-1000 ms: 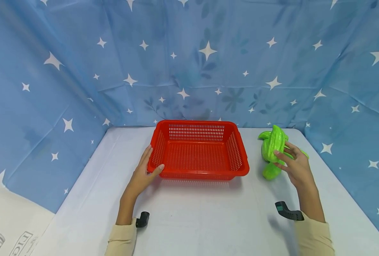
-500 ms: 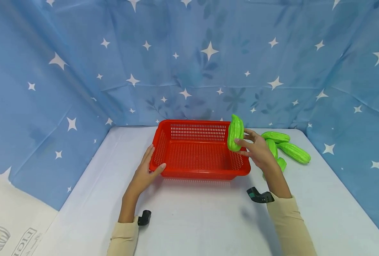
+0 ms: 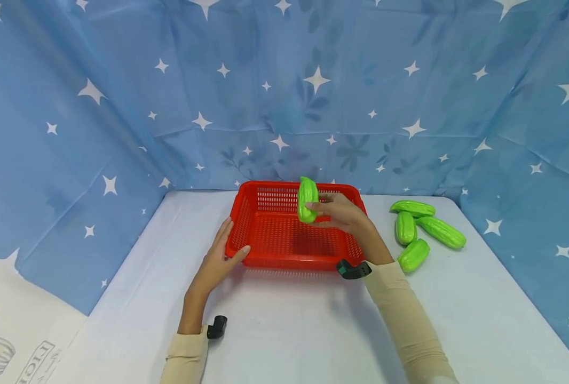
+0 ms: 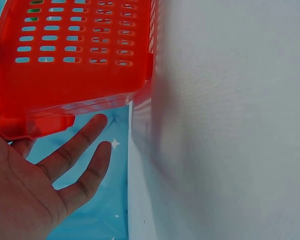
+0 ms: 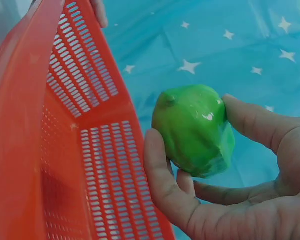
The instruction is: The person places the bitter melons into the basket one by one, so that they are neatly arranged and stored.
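Note:
My right hand (image 3: 343, 214) pinches a bright green, ridged bitter melon (image 3: 307, 198) between thumb and fingers. The melon is held upright above the red plastic basket (image 3: 289, 261), inside its rim as seen from the head. From the right wrist, the melon (image 5: 192, 131) appears end-on, with the thumb on one side and fingers on the other. My left hand (image 3: 214, 265) rests against the basket's left end, fingers extended, thumb near the front left corner. In the left wrist view, the spread fingers of the left hand (image 4: 37, 185) lie beside the basket's rim.
Several more bitter melons (image 3: 406, 228) lie clustered on the white table (image 3: 294, 330), right of the basket. A blue curtain (image 3: 284, 96) with white stars hangs behind the table and along its sides. Each wrist wears a small black camera (image 3: 217, 327).
My right hand has lifted a bitter melon from the cluster on the right and carried it leftward over the basket. My left hand has stayed at the basket's left end.

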{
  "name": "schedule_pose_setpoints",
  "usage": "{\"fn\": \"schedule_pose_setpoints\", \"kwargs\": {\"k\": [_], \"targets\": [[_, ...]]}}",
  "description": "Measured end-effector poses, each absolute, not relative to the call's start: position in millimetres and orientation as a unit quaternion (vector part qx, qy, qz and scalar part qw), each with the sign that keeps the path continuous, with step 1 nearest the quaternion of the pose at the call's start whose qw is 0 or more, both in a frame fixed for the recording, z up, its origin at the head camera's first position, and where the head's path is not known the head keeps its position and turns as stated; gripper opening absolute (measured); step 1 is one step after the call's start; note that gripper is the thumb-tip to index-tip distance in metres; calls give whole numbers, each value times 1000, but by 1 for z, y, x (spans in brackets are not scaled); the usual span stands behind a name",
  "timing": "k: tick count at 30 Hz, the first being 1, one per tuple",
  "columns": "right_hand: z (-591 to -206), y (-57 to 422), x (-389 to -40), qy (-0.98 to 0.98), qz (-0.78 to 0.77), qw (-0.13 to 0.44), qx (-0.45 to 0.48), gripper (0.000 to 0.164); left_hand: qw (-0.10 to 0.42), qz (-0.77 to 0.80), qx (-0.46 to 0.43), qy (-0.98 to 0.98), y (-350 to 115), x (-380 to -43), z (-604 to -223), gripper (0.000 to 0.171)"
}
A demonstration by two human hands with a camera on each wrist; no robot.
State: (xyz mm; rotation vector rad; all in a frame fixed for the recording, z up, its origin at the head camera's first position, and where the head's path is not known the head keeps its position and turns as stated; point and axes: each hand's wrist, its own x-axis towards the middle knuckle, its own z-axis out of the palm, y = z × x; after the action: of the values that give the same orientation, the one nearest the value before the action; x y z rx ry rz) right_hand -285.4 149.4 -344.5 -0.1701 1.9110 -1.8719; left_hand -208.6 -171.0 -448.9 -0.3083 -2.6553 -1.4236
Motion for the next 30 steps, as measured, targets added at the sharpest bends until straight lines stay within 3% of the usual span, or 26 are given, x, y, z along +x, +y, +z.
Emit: {"fn": "schedule_pose_setpoints", "kwargs": {"k": [10,19,30], "targets": [[-352,105,-308,705,-642,297,-40,56,54,-461,-98,-880,-169,-208,-451,89],[-358,76,-320,737,-587,333,-41,44,64,-461,-98,-880,-170,-211,-452,87],[-367,48,-337,790,-481,378,-34,40,60,-457,-92,-883,-171,-211,-451,88]]}}
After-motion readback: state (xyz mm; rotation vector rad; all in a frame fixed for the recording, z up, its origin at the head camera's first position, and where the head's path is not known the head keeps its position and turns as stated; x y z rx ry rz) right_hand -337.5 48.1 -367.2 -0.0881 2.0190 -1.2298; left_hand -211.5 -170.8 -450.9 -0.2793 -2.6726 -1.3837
